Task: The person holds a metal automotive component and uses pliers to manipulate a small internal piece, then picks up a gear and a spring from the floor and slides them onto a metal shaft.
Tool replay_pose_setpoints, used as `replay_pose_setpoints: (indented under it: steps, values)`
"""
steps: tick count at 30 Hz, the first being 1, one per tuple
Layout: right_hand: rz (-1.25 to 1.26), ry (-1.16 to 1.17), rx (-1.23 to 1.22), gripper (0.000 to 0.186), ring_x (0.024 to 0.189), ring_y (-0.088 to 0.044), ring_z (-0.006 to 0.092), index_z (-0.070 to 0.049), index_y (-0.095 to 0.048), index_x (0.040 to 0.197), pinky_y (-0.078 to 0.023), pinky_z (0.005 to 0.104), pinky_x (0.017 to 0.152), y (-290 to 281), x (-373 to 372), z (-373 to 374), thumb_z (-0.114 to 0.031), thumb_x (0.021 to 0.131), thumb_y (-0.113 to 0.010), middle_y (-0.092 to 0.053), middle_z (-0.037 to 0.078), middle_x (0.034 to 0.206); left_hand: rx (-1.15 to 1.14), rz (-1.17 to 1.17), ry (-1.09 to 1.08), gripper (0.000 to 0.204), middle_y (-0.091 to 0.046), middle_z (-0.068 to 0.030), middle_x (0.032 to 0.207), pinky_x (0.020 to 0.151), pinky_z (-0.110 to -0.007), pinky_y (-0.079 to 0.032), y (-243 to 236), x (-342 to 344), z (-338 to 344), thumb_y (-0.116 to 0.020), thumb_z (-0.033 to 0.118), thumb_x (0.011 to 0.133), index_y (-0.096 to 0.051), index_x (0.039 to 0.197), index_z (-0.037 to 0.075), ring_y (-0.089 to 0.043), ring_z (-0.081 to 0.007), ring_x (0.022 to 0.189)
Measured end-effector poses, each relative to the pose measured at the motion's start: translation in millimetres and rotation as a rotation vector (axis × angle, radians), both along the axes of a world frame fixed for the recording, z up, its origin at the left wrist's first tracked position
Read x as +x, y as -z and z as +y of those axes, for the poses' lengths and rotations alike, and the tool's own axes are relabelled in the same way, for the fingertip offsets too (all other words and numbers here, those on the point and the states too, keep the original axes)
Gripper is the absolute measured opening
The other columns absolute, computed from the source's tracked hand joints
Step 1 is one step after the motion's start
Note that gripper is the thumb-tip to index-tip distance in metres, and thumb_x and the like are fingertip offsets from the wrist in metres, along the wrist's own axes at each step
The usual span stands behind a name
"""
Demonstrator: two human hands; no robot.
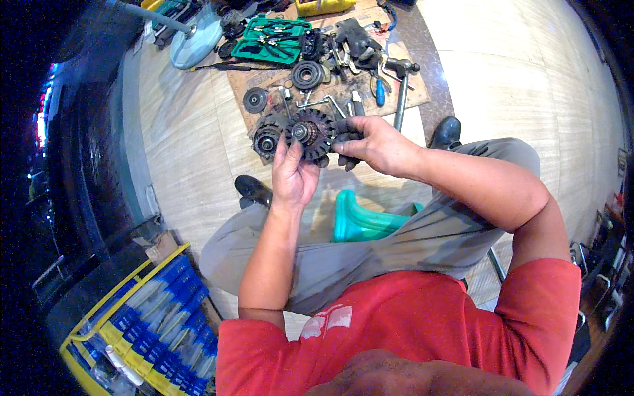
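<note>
My left hand (295,173) is closed on a dark round rotor-like part (313,134) with a toothed rim and a metal centre, its thumb up on the part's face. My right hand (370,146) has grimy, bent fingers gripping the same part at its right side. Just left of it sits a greasy cylindrical housing (267,141) with a hub. Above lie a small pulley (255,99), a larger ring-shaped part (306,75) and some metal tools on a stained cardboard sheet (239,84).
Beyond are an open green tool case (271,38), a blue-handled screwdriver (380,92), a hammer (404,72), a yellow object (323,6) and a fan-like stand (191,46). A turquoise plastic stool (360,218) is between my legs. A yellow-and-blue rack (145,317) stands at lower left.
</note>
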State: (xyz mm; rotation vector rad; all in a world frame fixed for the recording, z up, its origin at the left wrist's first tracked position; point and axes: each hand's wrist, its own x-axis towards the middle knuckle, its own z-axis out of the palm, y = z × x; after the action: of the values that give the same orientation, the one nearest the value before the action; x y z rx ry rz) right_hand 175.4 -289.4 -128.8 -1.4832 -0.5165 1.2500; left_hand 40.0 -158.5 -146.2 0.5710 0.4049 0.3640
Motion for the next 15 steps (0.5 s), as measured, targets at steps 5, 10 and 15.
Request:
replay_pose_setpoints:
  steps: [5, 10, 15]
  values:
    - [-0.004, -0.026, 0.026, 0.024, 0.065, -0.058, 0.0125, 0.003, -0.062, 0.101, -0.049, 0.0297, 0.060, -4, -1, -2, -0.013, 0.083, -0.065, -0.064, 0.007, 0.076, 0.026, -0.006, -0.010, 0.043, -0.056, -0.0096, 0.121, 0.098, -0.040, -0.042, -4, -1, -1, -0.059, 0.017, 0.090, -0.043, 0.129, 0.005, -0.054, -0.0241, 0.112]
    - [0.035, -0.090, -0.050, 0.025, 0.070, -0.058, 0.0097, 0.005, -0.059, 0.109, -0.050, 0.0254, 0.064, -16, 1, -3, -0.009, 0.087, -0.061, -0.062, 0.004, 0.081, 0.071, -0.016, 0.005, 0.048, -0.055, -0.0103, 0.121, 0.099, -0.040, -0.042, -5, -1, -1, -0.063, 0.018, 0.088, -0.042, 0.129, 0.005, -0.054, -0.0238, 0.112]
    - [0.020, -0.102, -0.074, 0.025, 0.068, -0.058, 0.0092, 0.004, -0.059, 0.108, -0.050, 0.0252, 0.062, -12, 1, -4, -0.009, 0.088, -0.061, -0.061, 0.003, 0.079, 0.089, 0.020, -0.023, 0.049, -0.056, -0.0094, 0.120, 0.097, -0.039, -0.043, -7, 1, -3, -0.066, 0.018, 0.086, -0.044, 0.127, 0.004, -0.054, -0.0229, 0.111]
